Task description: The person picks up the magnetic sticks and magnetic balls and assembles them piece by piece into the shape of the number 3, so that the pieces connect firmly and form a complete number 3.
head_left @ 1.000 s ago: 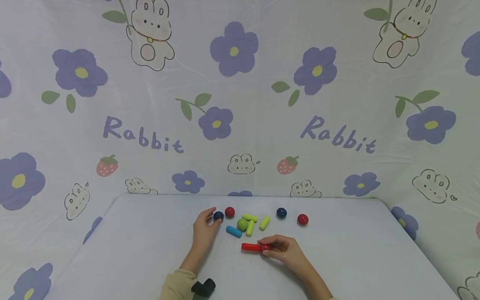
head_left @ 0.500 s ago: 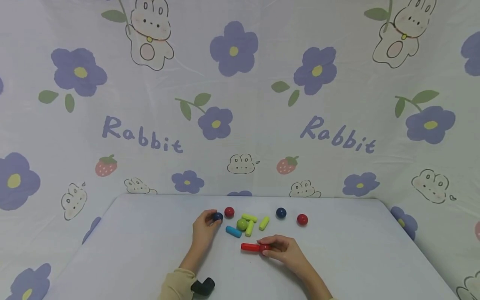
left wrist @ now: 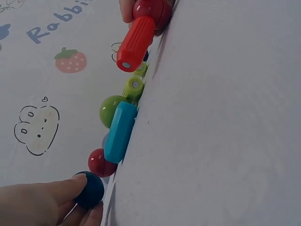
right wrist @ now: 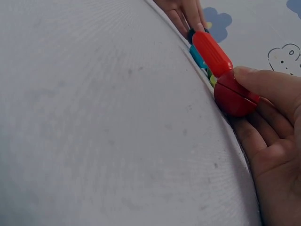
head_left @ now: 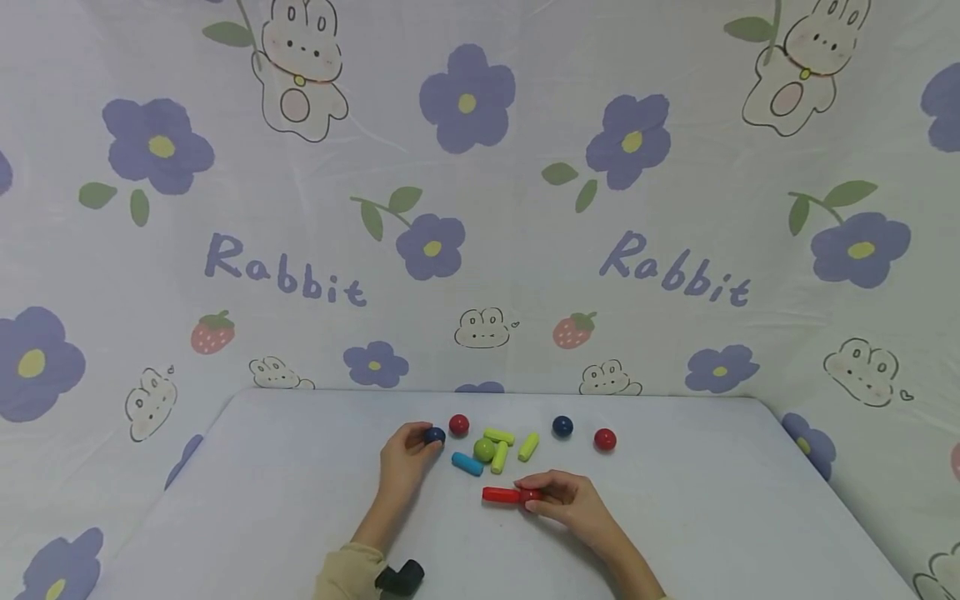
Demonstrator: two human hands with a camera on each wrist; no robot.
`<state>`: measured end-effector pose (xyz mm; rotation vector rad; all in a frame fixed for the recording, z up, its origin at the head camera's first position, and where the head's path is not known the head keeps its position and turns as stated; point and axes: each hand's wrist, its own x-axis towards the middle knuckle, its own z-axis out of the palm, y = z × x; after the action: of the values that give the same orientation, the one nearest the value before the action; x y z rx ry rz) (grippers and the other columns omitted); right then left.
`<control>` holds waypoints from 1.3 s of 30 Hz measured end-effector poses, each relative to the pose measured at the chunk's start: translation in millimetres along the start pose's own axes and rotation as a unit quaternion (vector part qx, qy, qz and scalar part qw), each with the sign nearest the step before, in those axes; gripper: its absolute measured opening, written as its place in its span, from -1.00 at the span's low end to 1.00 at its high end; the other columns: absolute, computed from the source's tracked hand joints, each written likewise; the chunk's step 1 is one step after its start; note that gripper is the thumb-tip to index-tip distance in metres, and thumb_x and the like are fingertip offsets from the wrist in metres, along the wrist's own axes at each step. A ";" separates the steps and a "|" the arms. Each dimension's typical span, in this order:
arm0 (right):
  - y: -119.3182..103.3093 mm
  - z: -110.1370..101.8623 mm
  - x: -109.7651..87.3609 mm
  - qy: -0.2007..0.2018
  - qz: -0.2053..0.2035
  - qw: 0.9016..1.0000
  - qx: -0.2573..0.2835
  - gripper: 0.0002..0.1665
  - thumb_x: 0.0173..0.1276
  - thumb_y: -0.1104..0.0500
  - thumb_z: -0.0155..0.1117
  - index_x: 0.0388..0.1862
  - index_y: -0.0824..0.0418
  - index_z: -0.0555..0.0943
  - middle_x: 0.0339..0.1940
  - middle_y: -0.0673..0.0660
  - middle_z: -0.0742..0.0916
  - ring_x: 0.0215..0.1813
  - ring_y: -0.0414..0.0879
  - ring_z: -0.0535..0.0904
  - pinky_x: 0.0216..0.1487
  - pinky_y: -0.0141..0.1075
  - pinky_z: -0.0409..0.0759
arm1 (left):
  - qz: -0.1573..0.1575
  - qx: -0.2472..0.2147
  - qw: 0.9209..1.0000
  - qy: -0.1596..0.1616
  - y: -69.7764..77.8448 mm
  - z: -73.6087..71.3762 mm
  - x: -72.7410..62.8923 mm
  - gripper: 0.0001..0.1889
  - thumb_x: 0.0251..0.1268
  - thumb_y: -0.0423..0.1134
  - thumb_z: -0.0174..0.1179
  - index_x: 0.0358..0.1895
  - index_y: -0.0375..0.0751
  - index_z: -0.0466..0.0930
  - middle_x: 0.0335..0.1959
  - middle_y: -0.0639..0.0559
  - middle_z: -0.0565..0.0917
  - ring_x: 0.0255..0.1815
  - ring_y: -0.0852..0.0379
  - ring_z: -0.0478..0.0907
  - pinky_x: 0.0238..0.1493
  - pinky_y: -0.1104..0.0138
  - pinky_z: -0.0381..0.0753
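Observation:
My left hand (head_left: 403,465) pinches a dark blue ball (left wrist: 90,190) between thumb and fingers at the left end of the group of pieces. Nearer the front, my right hand (head_left: 572,506) grips a red ball (right wrist: 235,94) with thumb and fingers. From that ball a red ridged rod (head_left: 500,495) points left, its end joined to or touching the ball. In the left wrist view the rod's free end shows a small silvery disc. Between the hands lie a blue rod (head_left: 467,463), a green ball (head_left: 484,450) and another red ball (head_left: 459,425).
Yellow-green rods (head_left: 528,446) lie around and to the right of the green ball. Farther right are a second dark blue ball (head_left: 562,427) and a red ball (head_left: 605,440). The white table (head_left: 675,517) ends at a patterned cloth backdrop (head_left: 525,250).
The left hand's fingers have closed around the dark blue ball and drawn it slightly toward the person. The right hand, with the red ball and rod, stays almost still.

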<state>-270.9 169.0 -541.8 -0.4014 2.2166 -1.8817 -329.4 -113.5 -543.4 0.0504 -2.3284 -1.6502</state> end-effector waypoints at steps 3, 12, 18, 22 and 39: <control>-0.4 -0.1 -0.3 0.000 0.001 1.000 0.001 -0.58 0.22 0.18 0.43 0.08 0.19 0.65 0.12 0.16 0.72 0.18 -0.15 0.63 0.19 -0.49 0.55 | -0.013 -0.017 1.000 -0.014 0.5 -2.3 -1.9 -0.65 0.12 -0.39 0.37 0.02 -0.24 0.62 0.04 -0.21 0.69 0.08 -0.11 0.66 0.12 0.22 0.64; -1.2 -0.7 -0.6 -0.003 0.003 1.000 0.000 -0.57 0.23 0.17 0.42 0.09 0.18 0.65 0.14 0.16 0.72 0.18 -0.17 0.63 0.19 -0.49 0.54 | -0.022 -0.061 0.996 -0.066 5.9 -10.3 -13.1 -0.64 0.15 -0.33 0.36 0.05 -0.22 0.62 0.06 -0.21 0.68 0.12 -0.10 0.64 0.09 0.34 0.65; -1.5 -1.0 0.0 -0.003 0.004 1.000 0.004 -0.56 0.23 0.16 0.43 0.10 0.18 0.65 0.14 0.16 0.72 0.17 -0.18 0.64 0.18 -0.49 0.55 | 0.000 -0.087 0.990 -0.111 6.0 -14.4 -18.2 -0.64 0.17 -0.33 0.36 0.06 -0.26 0.62 0.02 -0.23 0.69 0.09 -0.10 0.65 0.05 0.41 0.65; -1.2 -0.7 0.3 -0.004 0.007 1.000 0.003 -0.56 0.23 0.15 0.43 0.11 0.17 0.65 0.14 0.16 0.72 0.19 -0.16 0.63 0.18 -0.50 0.55 | -0.009 -0.088 0.985 -0.147 7.4 -16.2 -20.9 -0.64 0.16 -0.30 0.37 0.06 -0.17 0.63 0.03 -0.13 0.69 0.11 -0.03 0.63 0.07 0.43 0.63; -0.2 1.8 -1.7 0.002 0.009 1.000 -0.008 -0.53 0.23 0.15 0.42 0.14 0.18 0.63 0.15 0.16 0.71 0.21 -0.13 0.63 0.19 -0.49 0.54 | 0.012 -0.076 0.955 -0.287 7.8 -17.6 -24.1 -0.61 0.16 -0.21 0.38 0.08 -0.14 0.63 0.09 -0.13 0.66 0.08 0.07 0.65 0.08 0.43 0.63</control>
<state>-268.7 167.9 -541.9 -0.3800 2.2323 -1.8584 -300.8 -122.3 -535.8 -0.5600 -2.5585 -2.0337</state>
